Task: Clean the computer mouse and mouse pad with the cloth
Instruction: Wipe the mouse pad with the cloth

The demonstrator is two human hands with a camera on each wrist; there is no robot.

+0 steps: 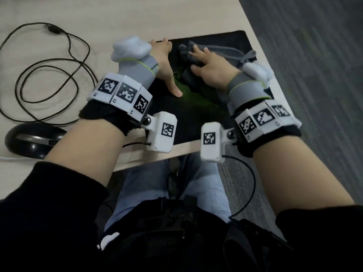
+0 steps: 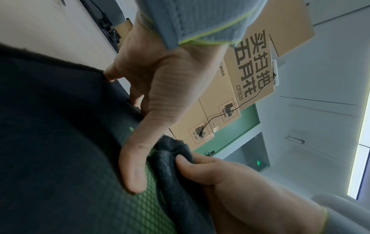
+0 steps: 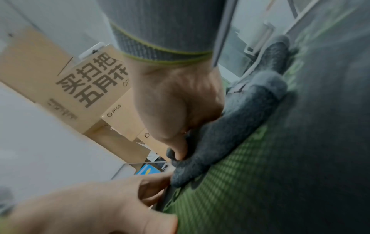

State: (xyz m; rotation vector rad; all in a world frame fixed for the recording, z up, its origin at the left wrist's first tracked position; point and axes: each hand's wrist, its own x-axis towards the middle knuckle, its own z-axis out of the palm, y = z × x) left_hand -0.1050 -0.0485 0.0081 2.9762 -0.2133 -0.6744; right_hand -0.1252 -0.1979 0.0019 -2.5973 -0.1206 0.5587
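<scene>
The black mouse pad (image 1: 198,118) with a green mesh print lies at the desk's right corner. My left hand (image 1: 164,61) presses flat on its left part, fingers straight, thumb (image 2: 134,166) stretched out on the pad (image 2: 50,142). My right hand (image 1: 208,63) sits on the bunched grey cloth (image 1: 224,51) in the middle of the pad. In the right wrist view its fingers (image 3: 178,148) curl into the cloth (image 3: 230,126). The black mouse (image 1: 29,140) lies on the desk at the far left, off the pad and away from both hands.
The mouse's black cable (image 1: 49,75) loops over the light desk (image 1: 117,20) to the left of the pad. The desk's edge runs close along the pad's right side, with grey carpet (image 1: 314,55) beyond. Cardboard boxes (image 2: 256,63) stand behind.
</scene>
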